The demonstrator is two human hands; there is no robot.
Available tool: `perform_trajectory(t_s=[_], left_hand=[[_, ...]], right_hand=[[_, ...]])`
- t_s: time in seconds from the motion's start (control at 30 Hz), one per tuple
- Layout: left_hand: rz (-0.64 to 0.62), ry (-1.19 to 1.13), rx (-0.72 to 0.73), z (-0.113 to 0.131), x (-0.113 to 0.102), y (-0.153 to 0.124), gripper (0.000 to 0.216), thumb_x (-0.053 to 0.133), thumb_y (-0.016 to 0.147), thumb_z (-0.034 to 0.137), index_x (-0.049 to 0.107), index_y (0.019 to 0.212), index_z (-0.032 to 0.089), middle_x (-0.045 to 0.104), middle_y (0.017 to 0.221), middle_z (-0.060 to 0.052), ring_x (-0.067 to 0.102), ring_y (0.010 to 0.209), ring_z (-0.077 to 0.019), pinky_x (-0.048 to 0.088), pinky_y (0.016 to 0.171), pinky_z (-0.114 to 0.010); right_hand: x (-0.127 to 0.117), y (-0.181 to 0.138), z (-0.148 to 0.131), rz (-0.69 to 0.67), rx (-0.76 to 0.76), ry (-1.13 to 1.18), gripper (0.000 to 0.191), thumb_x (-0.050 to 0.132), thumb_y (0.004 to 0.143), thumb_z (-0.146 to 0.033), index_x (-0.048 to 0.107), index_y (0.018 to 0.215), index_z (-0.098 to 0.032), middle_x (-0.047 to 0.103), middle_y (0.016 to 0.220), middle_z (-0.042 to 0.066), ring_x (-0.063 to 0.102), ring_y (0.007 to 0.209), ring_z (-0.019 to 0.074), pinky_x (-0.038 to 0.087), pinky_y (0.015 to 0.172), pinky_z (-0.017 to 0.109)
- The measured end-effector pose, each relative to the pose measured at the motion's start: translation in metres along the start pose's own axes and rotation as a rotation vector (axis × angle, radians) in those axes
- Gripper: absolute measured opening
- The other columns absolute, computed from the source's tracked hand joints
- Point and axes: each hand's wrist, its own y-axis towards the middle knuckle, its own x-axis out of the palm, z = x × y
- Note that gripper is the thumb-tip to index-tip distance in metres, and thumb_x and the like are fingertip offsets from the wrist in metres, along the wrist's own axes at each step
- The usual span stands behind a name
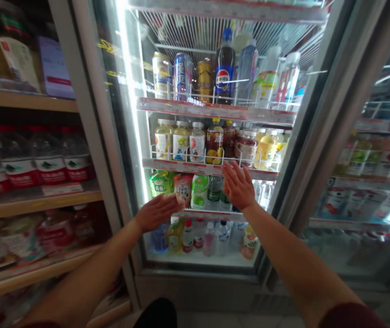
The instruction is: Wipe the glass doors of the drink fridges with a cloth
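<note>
Both hands are raised in front of a lit drinks fridge (195, 269), seen through glass that carries bright reflections. My left hand (160, 210) is stretched out flat with straight fingers, in front of the green and red drink packs on the third shelf. A small whitish patch shows at its fingertips; I cannot make out what it is. My right hand (238, 186) is open, fingers spread and pointing up, overlapping the shelf edge below the juice bottles (245, 146). Whether either palm touches the glass is hard to tell. Nearby stand a green drink bottle (199, 192) and a red-labelled pack (182, 186).
Upper fridge shelves hold a cola bottle (225, 68) and several cans (181, 76). Small bottles (188, 236) stand at the bottom. On the left, an open shelf (41, 200) carries red-capped water bottles (44, 155). A metal door frame (338, 123) and another fridge are at right.
</note>
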Motion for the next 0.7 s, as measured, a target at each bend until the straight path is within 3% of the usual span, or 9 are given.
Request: perform_trajectory(t_s=[0.1, 0.17, 0.2, 0.33, 0.4, 0.5, 0.6, 0.7], left_hand=[[0.154, 0.122, -0.408, -0.012, -0.006, 0.038, 0.057, 0.046, 0.104, 0.025, 0.038, 0.160, 0.026, 0.046, 0.160, -0.005, 0.024, 0.158, -0.0253, 0.014, 0.132, -0.050], [0.233, 0.140, -0.562, -0.015, -0.009, 0.066, 0.063, 0.046, 0.103, 0.027, 0.028, 0.164, 0.020, 0.035, 0.166, -0.011, 0.014, 0.160, -0.0317, 0.017, 0.130, -0.057], [0.247, 0.129, -0.540, -0.014, -0.009, 0.077, 0.065, 0.046, 0.103, 0.027, 0.025, 0.164, 0.022, 0.034, 0.167, -0.011, 0.013, 0.160, -0.0322, 0.020, 0.129, -0.059], [0.149, 0.005, -0.183, -0.001, -0.009, 0.114, 0.061, 0.048, 0.104, 0.032, 0.028, 0.161, 0.042, 0.050, 0.158, 0.003, 0.031, 0.155, -0.0222, 0.027, 0.128, -0.047], [0.147, -0.026, -0.249, 0.004, -0.013, 0.135, 0.062, 0.046, 0.105, 0.039, 0.025, 0.163, 0.038, 0.043, 0.162, 0.000, 0.028, 0.156, -0.0245, 0.022, 0.130, -0.050], [0.211, -0.055, -0.505, 0.008, -0.020, 0.176, 0.065, 0.035, 0.107, 0.041, 0.013, 0.167, 0.026, 0.021, 0.172, -0.007, 0.006, 0.161, -0.0296, 0.012, 0.131, -0.058], [0.258, -0.230, -0.602, 0.020, -0.022, 0.213, 0.063, 0.021, 0.109, 0.044, 0.000, 0.167, 0.029, 0.011, 0.174, -0.003, -0.005, 0.161, -0.0255, 0.013, 0.131, -0.057], [0.305, -0.430, -0.637, 0.039, -0.020, 0.235, 0.061, 0.007, 0.109, 0.046, -0.019, 0.163, 0.032, 0.010, 0.174, -0.001, -0.001, 0.160, -0.0199, 0.021, 0.131, -0.053]], right_hand=[[0.001, 0.000, 0.000, -0.005, 0.007, 0.000, 0.066, 0.048, 0.101, -0.022, 0.026, 0.164, -0.023, 0.052, 0.157, 0.007, 0.043, 0.150, 0.0217, 0.016, 0.132, 0.044], [0.000, 0.000, 0.000, 0.003, 0.000, -0.016, 0.065, 0.048, 0.101, -0.022, 0.028, 0.163, -0.022, 0.053, 0.156, 0.007, 0.043, 0.151, 0.0216, 0.015, 0.132, 0.043], [0.000, 0.001, 0.000, 0.008, -0.005, -0.024, 0.064, 0.047, 0.101, -0.022, 0.029, 0.163, -0.022, 0.053, 0.155, 0.007, 0.042, 0.151, 0.0216, 0.014, 0.132, 0.043], [-0.001, 0.002, 0.000, 0.009, -0.003, -0.021, 0.063, 0.047, 0.101, -0.023, 0.033, 0.162, -0.021, 0.054, 0.155, 0.007, 0.041, 0.152, 0.0218, 0.015, 0.132, 0.043], [-0.001, 0.001, 0.002, -0.016, 0.003, -0.001, 0.063, 0.048, 0.100, -0.024, 0.033, 0.162, -0.022, 0.053, 0.156, 0.007, 0.040, 0.152, 0.0218, 0.017, 0.131, 0.044], [-0.003, 0.002, 0.002, -0.023, 0.031, 0.052, 0.062, 0.048, 0.099, -0.025, 0.036, 0.161, -0.024, 0.054, 0.155, 0.006, 0.042, 0.151, 0.0219, 0.022, 0.130, 0.043], [-0.013, 0.009, -0.008, 0.019, 0.132, 0.147, 0.060, 0.044, 0.101, -0.024, 0.037, 0.160, -0.027, 0.060, 0.151, 0.006, 0.049, 0.147, 0.0226, 0.032, 0.125, 0.045], [-0.026, 0.025, -0.027, 0.114, 0.320, 0.216, 0.061, 0.035, 0.104, -0.025, 0.025, 0.165, -0.023, 0.056, 0.154, 0.012, 0.049, 0.146, 0.0239, 0.043, 0.119, 0.048]])
